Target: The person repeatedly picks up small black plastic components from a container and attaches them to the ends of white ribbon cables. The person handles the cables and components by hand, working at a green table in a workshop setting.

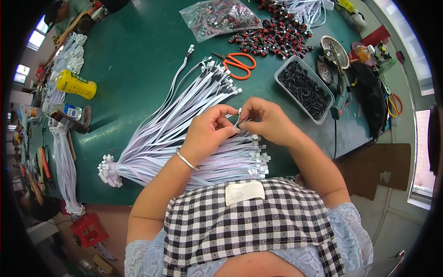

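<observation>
Both my hands meet over a fanned bundle of flat white ribbon cables [152, 143] on the green table. My left hand [213, 123], a silver bangle at its wrist, pinches a cable's end. Opposite it, my right hand [265, 121] is closed on the same end, fingertips almost touching the left ones. Between them a small white connector [239, 111] sticks up; the wires at my fingertips are partly hidden. The bundle is gathered at the left, with white connectors there and at the loose ends. Some far-side ends carry black sleeves.
Right of my hands stands a clear tub [305, 90] of short black tubes. Orange-handled scissors [237, 64] lie beyond the cables, near a heap of red-and-black parts [281, 34] and a plastic bag [220, 19]. A soldering iron [340, 94] and a yellow bottle [76, 85] flank the work area.
</observation>
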Demonstrator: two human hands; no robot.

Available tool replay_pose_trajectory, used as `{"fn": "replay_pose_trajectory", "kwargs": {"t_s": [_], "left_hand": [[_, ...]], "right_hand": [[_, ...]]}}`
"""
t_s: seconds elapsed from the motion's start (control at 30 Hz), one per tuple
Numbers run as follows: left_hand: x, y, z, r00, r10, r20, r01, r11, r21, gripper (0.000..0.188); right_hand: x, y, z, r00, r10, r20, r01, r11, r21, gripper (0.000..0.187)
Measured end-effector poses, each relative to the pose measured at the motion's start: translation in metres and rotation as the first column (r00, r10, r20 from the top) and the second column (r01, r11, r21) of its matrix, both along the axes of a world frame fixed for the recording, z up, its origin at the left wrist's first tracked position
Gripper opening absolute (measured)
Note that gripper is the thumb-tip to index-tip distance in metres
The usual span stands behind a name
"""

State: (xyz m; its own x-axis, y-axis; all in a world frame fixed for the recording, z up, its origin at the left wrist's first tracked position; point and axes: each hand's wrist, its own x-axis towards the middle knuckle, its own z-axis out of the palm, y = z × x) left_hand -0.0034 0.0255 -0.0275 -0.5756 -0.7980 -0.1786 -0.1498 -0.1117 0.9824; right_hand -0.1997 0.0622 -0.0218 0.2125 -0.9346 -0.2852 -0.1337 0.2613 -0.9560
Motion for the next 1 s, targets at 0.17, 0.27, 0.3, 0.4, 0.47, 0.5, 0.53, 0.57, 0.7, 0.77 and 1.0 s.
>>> {"fn": "replay_pose_trajectory", "kwargs": {"t_s": [0.17,0.27,0.3,0.4,0.47,0.5,0.53,0.57,0.7,0.77,1.0], "left_hand": [[-0.002,0.000,-0.003,0.999,0.021,0.049,-0.017,0.996,-0.092,0.033],[-0.008,0.001,0.003,0.994,0.084,0.068,-0.065,0.970,-0.235,0.028],[-0.009,0.000,0.005,0.991,0.108,0.081,-0.073,0.931,-0.356,0.027],[-0.016,-0.005,0.017,0.972,0.184,0.147,-0.065,0.811,-0.581,0.018],[-0.019,-0.019,0.015,0.962,0.199,0.190,0.027,0.619,-0.785,0.015],[-0.019,-0.025,0.015,0.954,0.214,0.210,0.076,0.503,-0.861,0.014],[-0.021,-0.029,0.014,0.948,0.219,0.231,0.086,0.522,-0.848,0.013],[-0.023,-0.034,0.013,0.942,0.222,0.252,0.096,0.541,-0.836,0.012],[-0.028,-0.038,-0.004,0.916,0.210,0.341,0.188,0.525,-0.830,0.012],[-0.026,-0.035,-0.014,0.891,0.211,0.402,0.264,0.480,-0.837,0.010],[-0.028,-0.028,-0.007,0.907,0.156,0.392,0.283,0.464,-0.839,0.009]], "right_hand": [[0.000,-0.005,-0.004,0.999,0.030,-0.034,-0.034,0.994,-0.102,0.018],[0.001,-0.006,0.005,0.998,-0.060,-0.001,0.059,0.985,-0.162,0.020],[0.001,-0.006,0.008,0.994,-0.106,0.029,0.110,0.977,-0.185,0.021],[-0.014,-0.001,0.009,0.965,-0.077,-0.252,-0.009,0.946,-0.324,0.034],[-0.016,0.008,0.008,0.957,-0.009,-0.291,-0.105,0.922,-0.373,0.041],[-0.014,0.014,0.008,0.950,0.028,-0.310,-0.156,0.905,-0.395,0.046],[-0.009,0.020,0.007,0.974,-0.012,-0.227,-0.073,0.929,-0.362,0.048],[-0.008,0.023,0.006,0.948,0.003,-0.318,-0.134,0.910,-0.392,0.045],[-0.011,0.035,-0.003,0.808,0.014,-0.589,-0.384,0.771,-0.508,0.021],[-0.007,0.045,0.004,0.779,0.112,-0.617,-0.444,0.793,-0.417,0.015],[-0.007,0.050,-0.001,0.831,0.035,-0.556,-0.348,0.812,-0.469,0.013]]}}
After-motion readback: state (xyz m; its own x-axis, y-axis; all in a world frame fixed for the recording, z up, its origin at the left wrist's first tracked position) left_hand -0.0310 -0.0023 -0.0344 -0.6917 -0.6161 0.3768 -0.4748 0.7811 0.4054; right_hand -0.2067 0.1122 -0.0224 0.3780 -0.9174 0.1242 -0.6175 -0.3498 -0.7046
